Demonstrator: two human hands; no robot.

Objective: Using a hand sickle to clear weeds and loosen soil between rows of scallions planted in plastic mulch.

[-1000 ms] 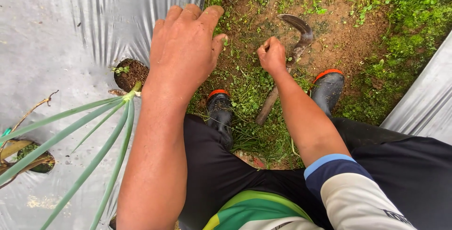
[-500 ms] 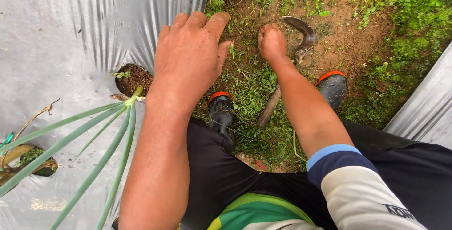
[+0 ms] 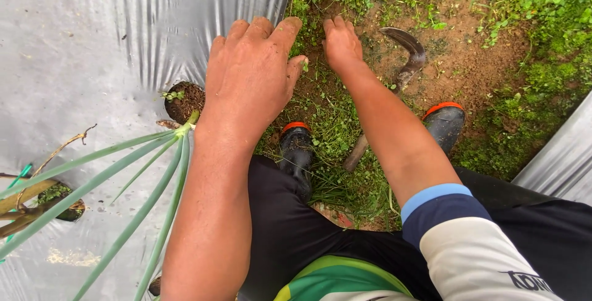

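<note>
My left hand [image 3: 250,76] is stretched forward, palm down and fingers together, over the edge of the grey plastic mulch sheet [image 3: 80,48]; it holds nothing. My right hand [image 3: 341,43] reaches down to the weedy ground [image 3: 345,128] beside it, fingers curled into the grass and soil; whether it grips any weeds is hidden. A curved sickle [image 3: 404,60] with a wooden handle lies on the bare earth just right of my right hand, untouched.
A planting hole [image 3: 183,99] in the sheet holds soil and a plant with long green leaves [image 3: 111,177]. My black rubber boots [image 3: 296,147] [image 3: 445,125] stand in the grass strip. Another sheet edge [image 3: 561,165] lies at right.
Both hands have moved forward. My right hand has shifted left, away from the sickle, and down onto the grass.
</note>
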